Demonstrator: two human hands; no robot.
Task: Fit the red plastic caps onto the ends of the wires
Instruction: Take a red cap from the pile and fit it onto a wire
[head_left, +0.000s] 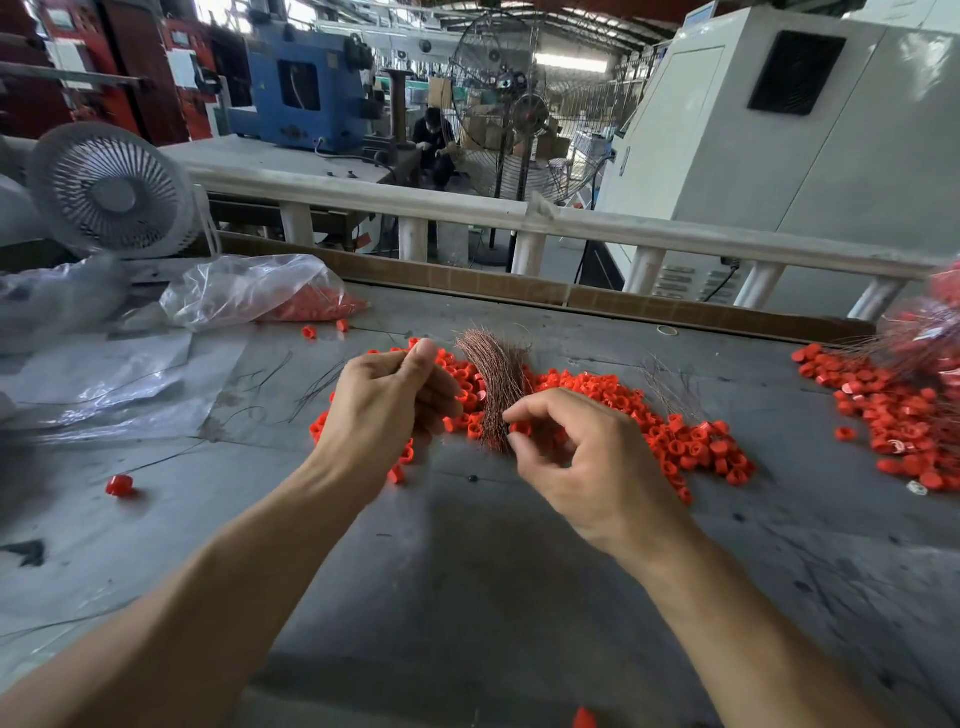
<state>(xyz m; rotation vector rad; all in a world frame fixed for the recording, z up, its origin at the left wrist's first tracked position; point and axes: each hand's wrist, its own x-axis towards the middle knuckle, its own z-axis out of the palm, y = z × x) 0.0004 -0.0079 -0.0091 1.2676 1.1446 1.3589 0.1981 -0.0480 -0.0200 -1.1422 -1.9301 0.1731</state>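
Note:
A heap of red plastic caps (613, 395) is spread over the middle of the grey table (467, 597). A curved bundle of thin copper wires (493, 382) lies on the heap between my hands. My left hand (387, 410) is just left of the bundle with its fingers curled and its thumb pressed to the forefinger, seemingly pinching one fine wire that is hard to make out. My right hand (587, 462) pinches a single red cap (521, 427) between thumb and forefinger, right beside the lower end of the bundle.
A second pile of caps (893, 415), with capped wires over it, lies at the right edge. A clear plastic bag with caps (270, 293) lies at the back left by a white fan (111, 192). A stray cap (119, 486) and loose wires (311, 387) lie to the left.

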